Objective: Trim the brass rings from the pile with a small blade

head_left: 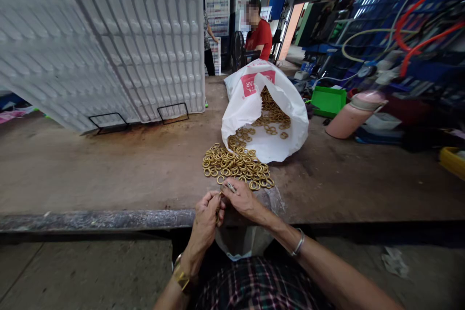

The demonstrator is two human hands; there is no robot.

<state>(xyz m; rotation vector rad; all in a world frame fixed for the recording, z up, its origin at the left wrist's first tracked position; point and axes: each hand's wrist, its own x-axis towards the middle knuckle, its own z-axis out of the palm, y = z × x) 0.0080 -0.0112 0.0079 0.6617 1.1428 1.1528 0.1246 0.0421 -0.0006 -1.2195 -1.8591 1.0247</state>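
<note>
Brass-coloured rings (pixel 238 167) lie heaped near the front edge of the bench (pixel 109 179), spilling from a white sack (pixel 290 140). The left hand (pixel 208 210) grasps several; the right hand (pixel 242 198) grips a small metal tool (pixel 230 187). Rings judged light, stiff, probably smooth; hold by the rim. Bench top brown, scuffed. Beyond its far edge: stacked crates (pixel 219 14), person in red (pixel 263 38).

On the white bag (pixel 234 118), the red label (pixel 250 85) shows "TAR" (upside down, rest unclear).
</note>
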